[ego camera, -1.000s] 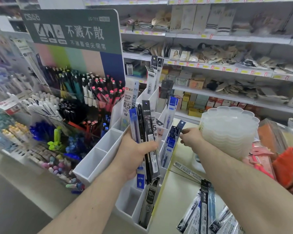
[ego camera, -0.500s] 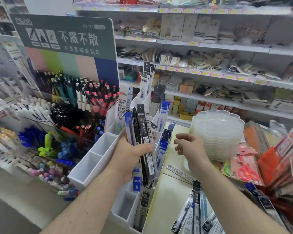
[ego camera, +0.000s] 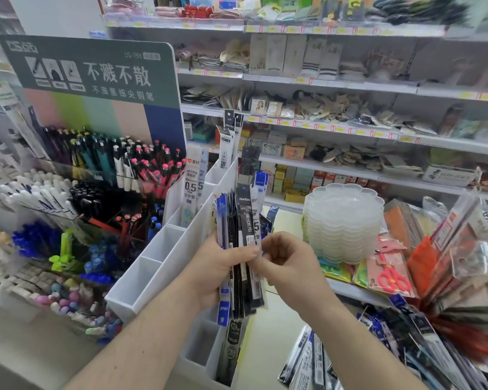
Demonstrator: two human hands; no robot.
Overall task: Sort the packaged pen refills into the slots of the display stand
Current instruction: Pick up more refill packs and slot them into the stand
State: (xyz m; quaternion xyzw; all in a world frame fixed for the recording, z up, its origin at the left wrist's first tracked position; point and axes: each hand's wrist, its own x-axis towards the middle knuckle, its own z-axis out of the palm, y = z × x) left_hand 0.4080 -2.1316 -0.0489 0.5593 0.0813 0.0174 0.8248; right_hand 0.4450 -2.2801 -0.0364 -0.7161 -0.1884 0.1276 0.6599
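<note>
My left hand grips an upright bundle of packaged pen refills, blue, black and white packs, held over the white display stand. My right hand has come up against the bundle's right edge and its fingertips pinch one of the packs. The stand has two rows of slots. Its rear slots hold standing refill packs, the near left slots show bare white walls, and one black pack stands in a front slot. More loose refill packs lie on the counter at the lower right.
A pen display with a green sign stands at the left. A stack of clear plastic trays sits right of the stand. Packaged scissors and hanging packets crowd the right side. Stocked store shelves run behind.
My right hand has moved left from beside the stand's right slots to the bundle and taken hold of a pack. The view has shifted closer and a little upward.
</note>
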